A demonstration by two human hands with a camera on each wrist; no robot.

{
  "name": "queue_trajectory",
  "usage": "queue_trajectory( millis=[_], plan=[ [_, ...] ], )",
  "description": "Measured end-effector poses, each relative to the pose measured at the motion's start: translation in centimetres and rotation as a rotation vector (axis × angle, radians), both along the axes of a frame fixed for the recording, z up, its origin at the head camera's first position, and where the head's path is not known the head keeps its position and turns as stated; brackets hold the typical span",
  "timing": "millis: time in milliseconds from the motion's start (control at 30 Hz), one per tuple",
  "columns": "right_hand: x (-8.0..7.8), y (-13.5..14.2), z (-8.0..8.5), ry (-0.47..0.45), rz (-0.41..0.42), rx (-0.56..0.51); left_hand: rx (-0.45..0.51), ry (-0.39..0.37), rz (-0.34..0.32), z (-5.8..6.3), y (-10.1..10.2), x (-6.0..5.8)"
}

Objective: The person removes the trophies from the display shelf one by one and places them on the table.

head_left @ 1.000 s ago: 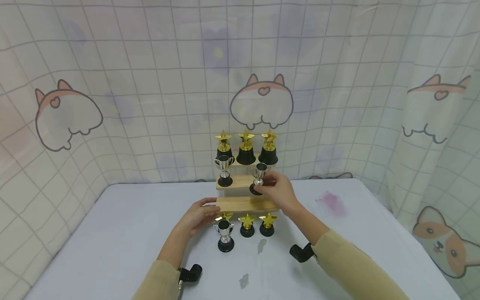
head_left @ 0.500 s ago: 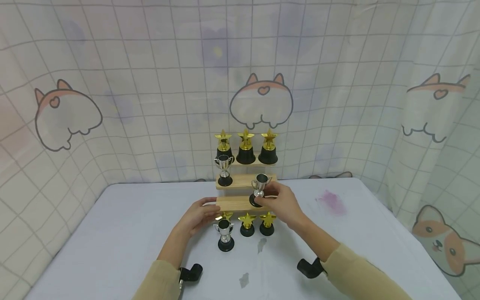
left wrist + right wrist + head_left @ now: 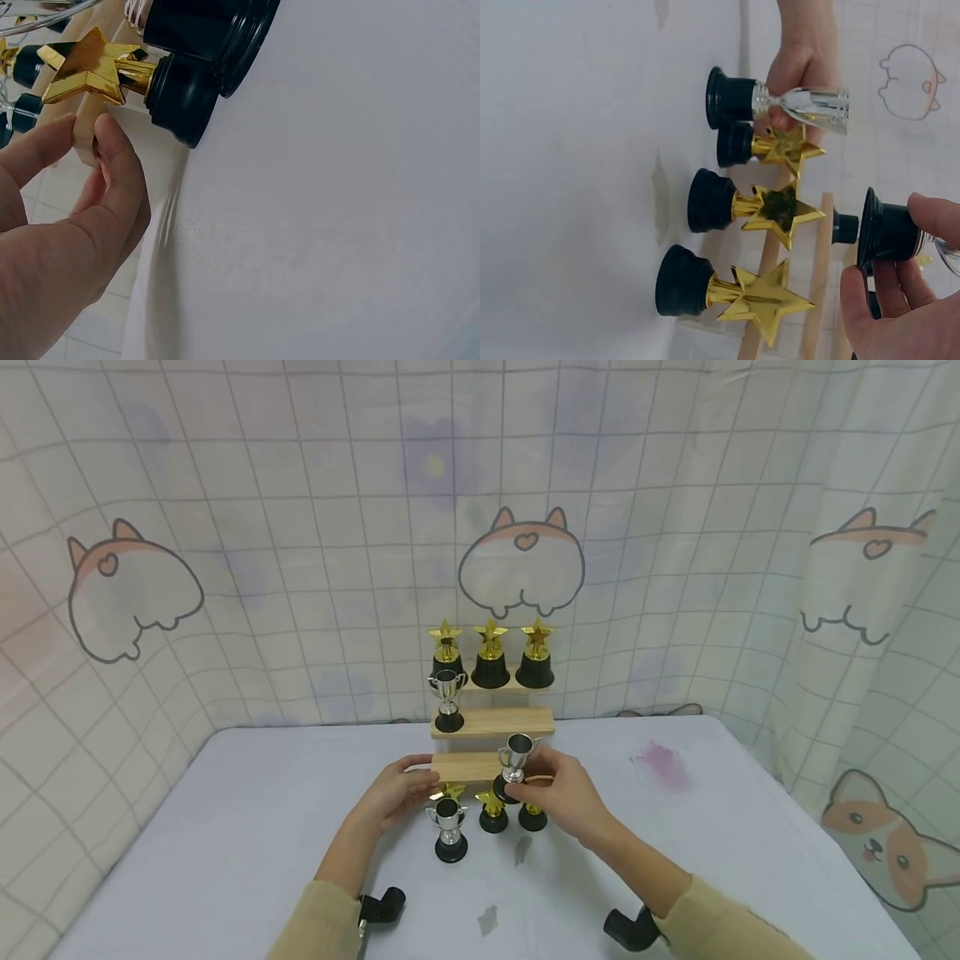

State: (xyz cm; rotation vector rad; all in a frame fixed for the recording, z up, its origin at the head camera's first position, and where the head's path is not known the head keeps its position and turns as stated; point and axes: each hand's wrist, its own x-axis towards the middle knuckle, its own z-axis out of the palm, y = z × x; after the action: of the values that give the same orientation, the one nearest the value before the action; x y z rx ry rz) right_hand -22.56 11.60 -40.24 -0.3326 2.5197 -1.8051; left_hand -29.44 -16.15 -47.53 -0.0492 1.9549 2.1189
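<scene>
1. Head view: we are reading the clock from the held silver cup [image 3: 513, 767]; nearest, between seven and eight o'clock, the front silver cup [image 3: 449, 832] is standing upright on the white table [image 3: 285, 835].
2. Just behind, three small gold-star trophies [image 3: 492, 803] are standing in a row from eight round to five o'clock; the eight-o'clock one is showing only partly.
3. Near four o'clock we are seeing the right hand [image 3: 564, 789], its thumb and fingertips pinching the held silver cup's black base and keeping it roughly upright in the air, covering part of the lowest plank [image 3: 467, 767].
4. At nine o'clock the left hand [image 3: 395, 791] is gripping that plank's near-side end, thumb and fingers pinching the wood.
5. Between ten and eleven, the second-tier silver cup [image 3: 448, 702] is standing on the middle plank [image 3: 510, 721].
6. Beyond, toward twelve, three large gold-star trophies [image 3: 491, 660] are standing abreast on the top plank [image 3: 491, 690].
7. Farthest, we are seeing a gridded curtain [image 3: 300, 527] hanging.
</scene>
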Motion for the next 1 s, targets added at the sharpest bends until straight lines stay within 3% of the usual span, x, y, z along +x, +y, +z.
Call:
queue_trajectory(
  millis=[667, 1000],
  plan=[
    [1.7, -0.3, -3.0, -0.038, 0.099, -0.024, -0.004, 0.007, 0.005, -0.1, 0.2, -0.1],
    [2.3, -0.6, -4.8, -0.029, 0.127, 0.034, 0.001, 0.023, 0.013, -0.4, 0.1, -0.2]
  ],
)
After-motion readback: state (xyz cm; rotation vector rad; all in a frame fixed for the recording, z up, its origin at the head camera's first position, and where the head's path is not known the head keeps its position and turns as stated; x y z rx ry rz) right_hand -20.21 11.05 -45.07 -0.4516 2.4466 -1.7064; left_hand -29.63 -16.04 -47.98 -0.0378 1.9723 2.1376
